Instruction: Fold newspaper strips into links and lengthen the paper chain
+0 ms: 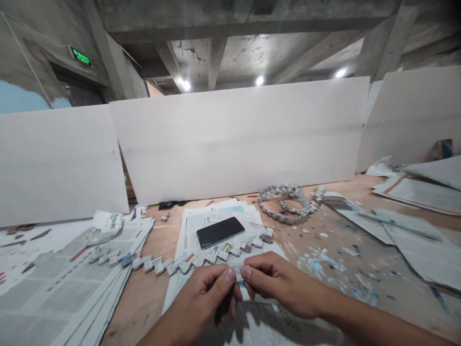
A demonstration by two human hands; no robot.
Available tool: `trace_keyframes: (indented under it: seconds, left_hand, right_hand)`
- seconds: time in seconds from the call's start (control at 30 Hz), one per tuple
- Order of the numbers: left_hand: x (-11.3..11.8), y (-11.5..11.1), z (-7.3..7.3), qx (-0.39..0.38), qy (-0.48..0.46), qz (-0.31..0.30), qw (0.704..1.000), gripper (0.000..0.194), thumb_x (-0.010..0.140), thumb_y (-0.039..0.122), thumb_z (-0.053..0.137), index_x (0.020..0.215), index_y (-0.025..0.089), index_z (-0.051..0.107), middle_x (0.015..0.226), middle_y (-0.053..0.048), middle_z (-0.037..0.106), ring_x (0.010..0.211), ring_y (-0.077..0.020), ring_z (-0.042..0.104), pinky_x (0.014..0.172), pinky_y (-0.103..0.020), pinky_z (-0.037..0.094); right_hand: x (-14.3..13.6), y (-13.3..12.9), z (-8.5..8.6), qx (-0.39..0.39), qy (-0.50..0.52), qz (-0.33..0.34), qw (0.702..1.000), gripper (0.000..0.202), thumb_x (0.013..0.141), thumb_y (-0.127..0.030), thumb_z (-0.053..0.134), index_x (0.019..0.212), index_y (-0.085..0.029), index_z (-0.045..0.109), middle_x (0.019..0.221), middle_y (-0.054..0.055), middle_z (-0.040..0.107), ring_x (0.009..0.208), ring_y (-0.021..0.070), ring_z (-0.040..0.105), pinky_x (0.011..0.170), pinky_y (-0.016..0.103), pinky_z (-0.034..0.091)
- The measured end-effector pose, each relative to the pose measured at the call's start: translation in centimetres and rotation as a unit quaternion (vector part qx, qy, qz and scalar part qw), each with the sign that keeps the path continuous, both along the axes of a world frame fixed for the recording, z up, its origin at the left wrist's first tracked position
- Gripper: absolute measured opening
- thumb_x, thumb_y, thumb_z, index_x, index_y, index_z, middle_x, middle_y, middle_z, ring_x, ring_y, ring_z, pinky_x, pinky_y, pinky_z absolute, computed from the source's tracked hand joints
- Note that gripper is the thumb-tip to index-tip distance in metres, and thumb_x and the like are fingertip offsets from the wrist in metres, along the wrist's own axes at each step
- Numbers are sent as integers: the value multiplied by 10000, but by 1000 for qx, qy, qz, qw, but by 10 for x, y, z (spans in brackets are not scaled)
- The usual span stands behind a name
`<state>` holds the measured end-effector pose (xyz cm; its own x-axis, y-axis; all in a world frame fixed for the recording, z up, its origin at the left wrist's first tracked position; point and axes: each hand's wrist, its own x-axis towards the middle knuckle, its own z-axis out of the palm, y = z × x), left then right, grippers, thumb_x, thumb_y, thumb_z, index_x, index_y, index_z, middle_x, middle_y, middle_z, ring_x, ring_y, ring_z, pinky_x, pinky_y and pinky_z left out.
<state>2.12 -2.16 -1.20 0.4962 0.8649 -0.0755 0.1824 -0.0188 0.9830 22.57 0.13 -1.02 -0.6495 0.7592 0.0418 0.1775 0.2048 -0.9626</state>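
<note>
Forearms come in from the near edge, mine, angling toward each other over the wooden table (151,293). My left hand (203,300) curls knuckles-up, thumb pressed toward the fingers, and my right hand (277,283) mirrors it, thumb tip almost touching the left thumb. Between both sets of pinched fingertips sits a small folded strip of newspaper (238,275); most of it is hidden, so I cannot tell its exact shape. Both hands are closed on it, held just above the printed sheets (230,327) lying under my wrists.

Just beyond my knuckles a paper chain (180,263) of folded links runs in a shallow curve from the left newspaper stack (72,283) rightward up to a spot beside the black phone (220,231). The phone lies flat, screen dark, on a pile of pages in the middle of the table.

Farther off and to the right, a finished coil of chain (286,203) rests on the bare wood, with paper scraps scattered near it. More newspapers (414,230) spread along the right side. White boards (237,139) stand upright along the far edge.
</note>
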Motion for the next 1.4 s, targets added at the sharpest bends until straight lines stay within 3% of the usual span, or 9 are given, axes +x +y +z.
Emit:
trace_keyframes:
  seconds: [0.2, 0.37, 0.57, 0.67, 0.77, 0.93, 1.07, 1.2, 1.4]
  left_hand:
    - [-1, 1, 3, 38, 8, 0, 999, 485, 939, 570, 455, 802, 135, 621, 602, 5, 563, 525, -96, 471, 527, -198, 362]
    - [0, 4, -9, 53, 21, 19, 998, 483, 951, 570, 427, 829, 140, 609, 618, 14, 539, 547, -110, 467, 538, -217, 359]
    - [1, 8, -15, 88, 59, 88, 991, 454, 976, 543, 375, 895, 162, 607, 638, 16, 545, 579, -133, 499, 568, -233, 373]
    - [3, 7, -10, 194, 153, 114, 962, 379, 991, 456, 382, 869, 185, 617, 712, -1, 595, 680, -164, 542, 648, -254, 394]
    - [10, 13, -5, 288, 255, 102, 917, 299, 996, 334, 373, 898, 195, 619, 874, -38, 649, 844, -201, 575, 780, -297, 414]
    - [40, 39, -1, 341, 424, 60, 837, 278, 930, 339, 494, 1139, 195, 608, 1148, -93, 632, 1082, -277, 543, 905, -380, 424]
    - [64, 58, -9, 331, 462, 34, 822, 363, 826, 355, 638, 1135, 165, 625, 1155, -133, 642, 1094, -332, 558, 900, -429, 443]
    - [69, 65, -15, 318, 484, 36, 814, 328, 847, 242, 592, 1164, 164, 618, 1114, -135, 662, 1026, -321, 607, 839, -408, 463]
    - [55, 49, 11, 324, 482, 19, 814, 251, 850, 291, 601, 1080, 210, 662, 1042, -92, 674, 981, -284, 621, 815, -358, 459]
  right_hand:
    - [0, 4, -6, -6, -1, -17, 1000, 436, 941, -532, 493, 729, -164, 593, 542, -64, 371, 509, 93, 313, 479, 220, 236]
    - [0, 4, -7, 98, -20, -23, 995, 359, 955, -423, 496, 717, -167, 582, 612, -48, 414, 600, 105, 372, 569, 231, 288]
    - [5, 14, -1, 144, -49, -144, 978, 387, 940, -379, 464, 605, -186, 449, 584, -51, 334, 581, 112, 346, 540, 244, 257]
    - [13, 25, 4, 160, 6, -226, 961, 395, 924, -440, 497, 617, -199, 435, 586, -50, 386, 589, 119, 383, 562, 246, 298]
    - [21, 35, 6, 130, 74, -285, 947, 376, 891, -485, 550, 655, -206, 461, 575, -44, 483, 567, 128, 446, 570, 251, 349]
    - [26, 46, 4, 65, 145, -322, 933, 350, 860, -498, 591, 701, -201, 498, 631, 8, 656, 532, 123, 488, 559, 252, 389]
    - [27, 48, 2, 46, 156, -331, 929, 341, 854, -492, 598, 706, -199, 506, 632, 18, 681, 510, 117, 493, 541, 249, 389]
    - [23, 43, 2, 52, 140, -304, 941, 334, 849, -480, 605, 700, -196, 512, 637, 16, 679, 512, 117, 518, 532, 245, 395]
    - [24, 39, 8, 49, 177, -279, 943, 331, 836, -500, 640, 780, -193, 529, 628, 19, 684, 557, 138, 581, 562, 257, 441]
